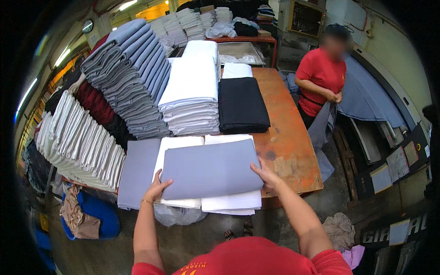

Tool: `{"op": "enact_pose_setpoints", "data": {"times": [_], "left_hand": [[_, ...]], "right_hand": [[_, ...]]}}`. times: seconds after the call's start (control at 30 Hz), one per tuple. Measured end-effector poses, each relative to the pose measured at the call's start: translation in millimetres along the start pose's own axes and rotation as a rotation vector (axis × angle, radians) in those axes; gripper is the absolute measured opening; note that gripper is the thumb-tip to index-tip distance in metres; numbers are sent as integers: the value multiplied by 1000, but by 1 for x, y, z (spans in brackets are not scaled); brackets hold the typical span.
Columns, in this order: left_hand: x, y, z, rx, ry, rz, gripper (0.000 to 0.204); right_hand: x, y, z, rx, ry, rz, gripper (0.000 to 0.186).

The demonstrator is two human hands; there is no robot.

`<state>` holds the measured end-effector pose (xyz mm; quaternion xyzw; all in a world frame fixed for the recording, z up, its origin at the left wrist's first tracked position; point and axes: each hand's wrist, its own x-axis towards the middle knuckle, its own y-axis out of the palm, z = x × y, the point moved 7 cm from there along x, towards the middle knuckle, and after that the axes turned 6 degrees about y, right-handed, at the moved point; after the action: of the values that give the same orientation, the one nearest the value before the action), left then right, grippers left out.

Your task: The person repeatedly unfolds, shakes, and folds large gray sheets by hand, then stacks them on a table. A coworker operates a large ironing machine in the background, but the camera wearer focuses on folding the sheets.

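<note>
A folded grey cloth (211, 167) lies tilted across two piles of folded white cloth (231, 204) at the table's near edge. My left hand (159, 187) grips its lower left corner, thumb on top. On the right side edge my right hand (265, 174) holds it, with the thumb above and the other fingers partly hidden. More grey folded cloth (136, 176) lies just left of the white piles. Behind stand a high white stack (190, 89), a folded black cloth (243, 105) and a tall, leaning stack of grey cloths (123, 87).
Folded off-white cloths (82, 142) lean at the table's left. The orange-brown tabletop (291, 151) extends right. Beyond it a person in a red shirt (321, 75) handles grey cloth (324, 133) beside a large machine. A blue bin (107, 217) stands on the floor at lower left.
</note>
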<state>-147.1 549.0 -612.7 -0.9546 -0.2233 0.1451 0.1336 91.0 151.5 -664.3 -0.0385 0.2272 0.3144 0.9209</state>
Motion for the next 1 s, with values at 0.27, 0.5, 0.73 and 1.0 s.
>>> {"op": "enact_pose_setpoints", "data": {"times": [0.27,0.5,0.73,1.0], "left_hand": [[-32,17,26,-63,-76,-16,56],[-57,3,-13,-65,267,-330,36],[-49,4,44,197,78,-229,44],[-52,-10,62,118,-199,-97,43]], "right_hand": [[-38,-3,-28,62,180,231,64],[-65,20,25,-450,-264,-190,59],[-79,26,-23,-490,-29,-394,60],[-111,22,-38,-463,-10,-403,57]]}}
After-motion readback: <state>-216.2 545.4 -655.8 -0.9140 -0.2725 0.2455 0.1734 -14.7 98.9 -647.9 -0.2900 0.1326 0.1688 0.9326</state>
